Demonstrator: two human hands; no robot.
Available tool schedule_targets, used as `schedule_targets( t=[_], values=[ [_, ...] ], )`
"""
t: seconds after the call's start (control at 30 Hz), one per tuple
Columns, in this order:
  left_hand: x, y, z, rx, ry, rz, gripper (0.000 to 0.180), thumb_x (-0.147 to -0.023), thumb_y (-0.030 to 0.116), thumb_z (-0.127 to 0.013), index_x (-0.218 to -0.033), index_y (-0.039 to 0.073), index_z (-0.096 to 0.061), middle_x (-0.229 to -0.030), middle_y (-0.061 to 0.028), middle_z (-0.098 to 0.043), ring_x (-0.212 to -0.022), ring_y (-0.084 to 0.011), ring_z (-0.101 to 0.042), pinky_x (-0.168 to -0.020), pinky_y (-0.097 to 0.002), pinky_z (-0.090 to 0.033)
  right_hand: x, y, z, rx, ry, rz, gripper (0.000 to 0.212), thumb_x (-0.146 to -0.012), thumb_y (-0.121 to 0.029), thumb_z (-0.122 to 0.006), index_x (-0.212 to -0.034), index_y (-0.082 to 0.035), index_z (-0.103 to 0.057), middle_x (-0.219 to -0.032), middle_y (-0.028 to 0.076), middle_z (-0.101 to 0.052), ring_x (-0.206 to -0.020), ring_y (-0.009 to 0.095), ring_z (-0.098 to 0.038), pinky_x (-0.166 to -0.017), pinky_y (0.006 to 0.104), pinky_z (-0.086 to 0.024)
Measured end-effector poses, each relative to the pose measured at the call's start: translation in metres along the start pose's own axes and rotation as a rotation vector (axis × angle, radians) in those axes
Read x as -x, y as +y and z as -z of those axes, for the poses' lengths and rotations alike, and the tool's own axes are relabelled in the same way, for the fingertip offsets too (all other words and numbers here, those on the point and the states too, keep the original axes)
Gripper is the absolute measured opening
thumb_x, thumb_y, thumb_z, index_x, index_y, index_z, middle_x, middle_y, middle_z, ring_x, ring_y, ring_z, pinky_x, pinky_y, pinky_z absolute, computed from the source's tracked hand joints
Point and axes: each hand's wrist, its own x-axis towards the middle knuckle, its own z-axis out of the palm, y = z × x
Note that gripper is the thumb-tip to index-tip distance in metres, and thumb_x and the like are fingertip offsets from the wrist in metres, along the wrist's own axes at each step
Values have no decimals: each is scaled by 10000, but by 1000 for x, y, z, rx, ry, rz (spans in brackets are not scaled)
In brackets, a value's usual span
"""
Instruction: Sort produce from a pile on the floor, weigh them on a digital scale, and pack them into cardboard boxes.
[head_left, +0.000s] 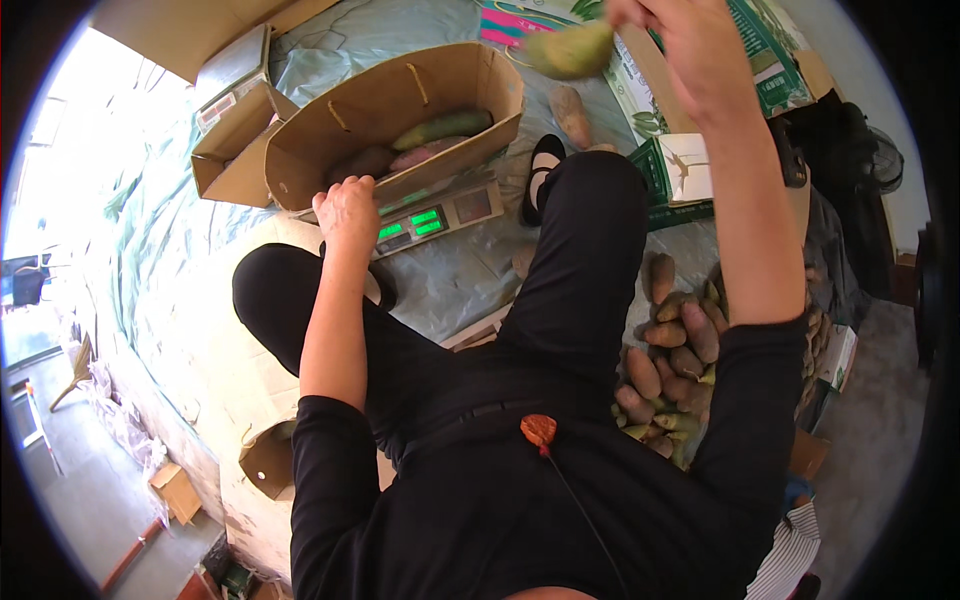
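Observation:
My left hand (pixel 347 212) has its fingers curled over the near rim of a long brown cardboard box (pixel 395 85) with yellow cord handles. Inside lie several oblong pieces of produce, among them a green one (pixel 440 128) and a reddish one (pixel 428 156). The box stands on a digital scale (pixel 472 206) with a lit green display. At the top right my raised right hand (pixel 685 45) grips the end of an oblong yellow-green produce piece (pixel 570 50), slightly blurred. Whether it is a fruit or a root I cannot tell.
A pile of oblong reddish-brown and green produce (pixel 672 360) lies right of my legs. A single piece (pixel 570 115) rests beyond my right foot. Green-and-white printed cartons (pixel 690 165) stand at the right. Another brown carton (pixel 235 150) adjoins the box's left end.

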Motion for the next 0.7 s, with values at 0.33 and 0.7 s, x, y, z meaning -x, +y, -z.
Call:
schedule_targets(
  t=[0.33,0.7],
  values=[
    [-2,1,-2,-37,-27,-2,175,-759,186,-653,-913,112,-617,-936,-66,-629,-966,-265,-583,-815,-446,-409,-4,102,-17,112,-38,-164,187,-884,-118,-548,-992,13,-623,-866,60,-637,-795,114,-589,-694,248,-473],
    [-7,-2,-5,-97,-70,-16,344,-780,214,-635,-1111,135,-586,-1081,-77,-624,-1021,-282,-581,-835,-460,-421,204,166,131,285,170,-779,316,-877,-250,-562,-1146,-88,-594,-988,31,-642,-880,126,-599,-735,257,-436]
  ],
)
